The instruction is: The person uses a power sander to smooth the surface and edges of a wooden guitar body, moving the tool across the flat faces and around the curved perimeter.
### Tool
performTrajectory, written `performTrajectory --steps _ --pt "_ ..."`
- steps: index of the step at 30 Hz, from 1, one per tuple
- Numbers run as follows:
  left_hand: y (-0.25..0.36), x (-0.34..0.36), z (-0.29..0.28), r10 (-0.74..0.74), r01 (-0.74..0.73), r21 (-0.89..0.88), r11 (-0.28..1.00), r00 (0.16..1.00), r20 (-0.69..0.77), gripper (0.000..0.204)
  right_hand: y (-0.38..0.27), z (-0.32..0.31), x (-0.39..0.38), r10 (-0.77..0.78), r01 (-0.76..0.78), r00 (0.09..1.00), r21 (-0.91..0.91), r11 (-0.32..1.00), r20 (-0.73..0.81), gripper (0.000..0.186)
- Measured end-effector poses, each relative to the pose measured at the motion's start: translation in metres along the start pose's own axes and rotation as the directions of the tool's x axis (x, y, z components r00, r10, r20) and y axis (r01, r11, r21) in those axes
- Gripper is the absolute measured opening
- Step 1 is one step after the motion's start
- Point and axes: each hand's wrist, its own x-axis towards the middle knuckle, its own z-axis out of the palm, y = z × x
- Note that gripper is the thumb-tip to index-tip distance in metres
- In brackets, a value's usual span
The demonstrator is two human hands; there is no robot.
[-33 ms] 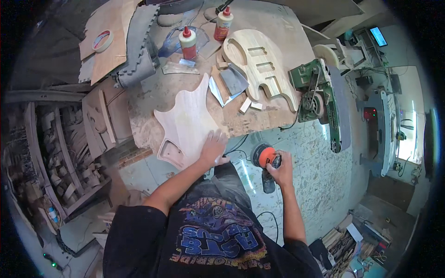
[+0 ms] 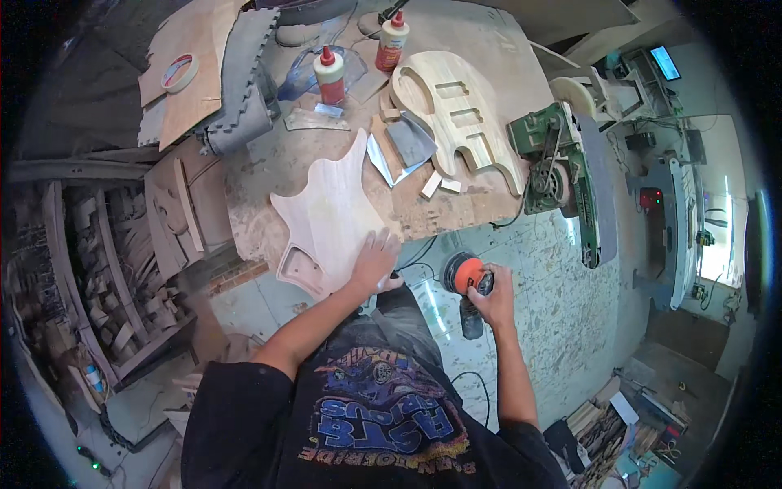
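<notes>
A pale wooden guitar body [image 2: 330, 208] lies at the bench's near edge, with a hollowed cavity at its lower left corner. My left hand [image 2: 376, 261] rests on its near right edge, fingers stretched flat over the wood. Off the bench, to the right of the body, my right hand [image 2: 495, 295] is wrapped round an orange and black sander [image 2: 466, 274]. The sander is tilted in the air with its round pad facing left, touching nothing. A second guitar body [image 2: 444, 106], with several routed pockets, lies farther back on the bench.
On the dusty bench [image 2: 261, 167] are two glue bottles [image 2: 331, 81] with red caps, sandpaper [image 2: 410, 140] and small wood blocks [image 2: 432, 185]. A green belt sander [image 2: 570, 175] stands right. A tape roll [image 2: 180, 73] sits back left. Wood scraps [image 2: 122, 301] fill a rack at left.
</notes>
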Motion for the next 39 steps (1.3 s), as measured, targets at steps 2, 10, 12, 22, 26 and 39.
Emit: performTrajectory --steps 2,10,12,22,26,39 --pt "0.002 -0.006 -0.007 0.017 -0.019 0.029 0.999 0.998 0.063 0.085 -0.001 0.004 0.002 -0.008 0.008 1.000 -0.016 1.000 0.010 0.053" --pt "-0.045 -0.082 -0.005 0.061 -0.075 0.119 0.990 0.991 0.119 0.089 -0.022 0.025 0.011 -0.041 0.039 0.998 0.042 0.998 0.051 0.053" --pt "-0.062 -0.101 -0.002 -0.012 0.009 0.086 0.996 0.999 0.038 0.093 -0.036 0.031 0.014 -0.047 0.041 0.994 0.067 0.997 0.096 0.052" --pt "-0.119 -0.081 -0.017 -0.436 0.447 0.044 0.893 0.886 -0.155 0.094 -0.110 0.082 0.027 -0.187 0.120 0.915 0.202 0.972 0.357 0.058" --pt "-0.174 -0.070 -0.020 -0.618 0.641 -0.017 0.767 0.732 -0.286 0.088 -0.140 0.094 0.028 -0.186 0.158 0.861 0.100 0.982 0.474 0.060" --pt "-0.198 -0.049 -0.029 -0.748 0.753 -0.148 0.641 0.570 -0.340 0.084 -0.188 0.125 0.048 -0.173 0.172 0.847 0.050 0.984 0.503 0.059"
